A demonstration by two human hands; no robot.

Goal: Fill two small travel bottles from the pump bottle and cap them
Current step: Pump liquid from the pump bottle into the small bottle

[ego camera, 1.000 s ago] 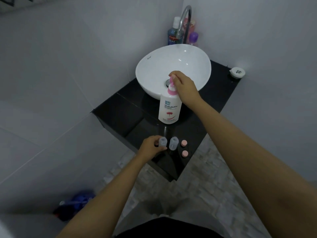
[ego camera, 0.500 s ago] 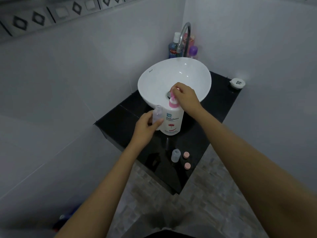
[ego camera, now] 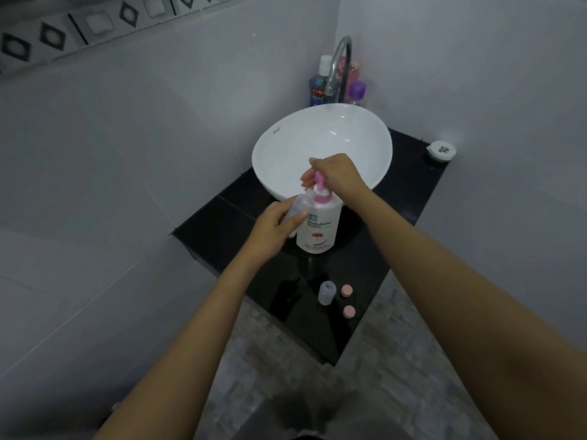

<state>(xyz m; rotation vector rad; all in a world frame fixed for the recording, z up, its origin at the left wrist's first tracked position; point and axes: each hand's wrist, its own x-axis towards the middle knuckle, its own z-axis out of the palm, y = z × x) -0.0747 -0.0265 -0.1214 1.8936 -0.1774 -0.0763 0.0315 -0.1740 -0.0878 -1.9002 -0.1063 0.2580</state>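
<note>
While the pump bottle (ego camera: 318, 225) stands upright on the black counter (ego camera: 222, 230) just in front of the white basin (ego camera: 320, 147), both hands are busy at its top. The right hand (ego camera: 338, 176) is closed over the pink pump head (ego camera: 319, 180), and the fingers cover most of it, so only the pink spout and collar can be seen. The left hand (ego camera: 274, 228) grips one small clear travel bottle (ego camera: 293, 212) and holds it against the left shoulder of the pump bottle, just under the spout. The thumb and fingers hide the lower part of this small bottle; if any liquid is inside cannot be told.

The second travel bottle (ego camera: 326, 292) stands uncapped on the counter, in front of the pump bottle and well apart from it, near the front edge. Just to its right lie two pink caps, one (ego camera: 346, 290) beside the bottle and the other (ego camera: 349, 311) a little nearer to the edge.

Behind the basin rises a curved metal tap (ego camera: 341, 63). Around the tap, in the corner of the wall, stand a blue mouthwash bottle (ego camera: 318, 87), a bottle with purple cap (ego camera: 357, 92) and one pinkish bottle partly hidden by the tap. A small round white container (ego camera: 441, 150) sits at the far right corner of the counter, right of the basin.
</note>
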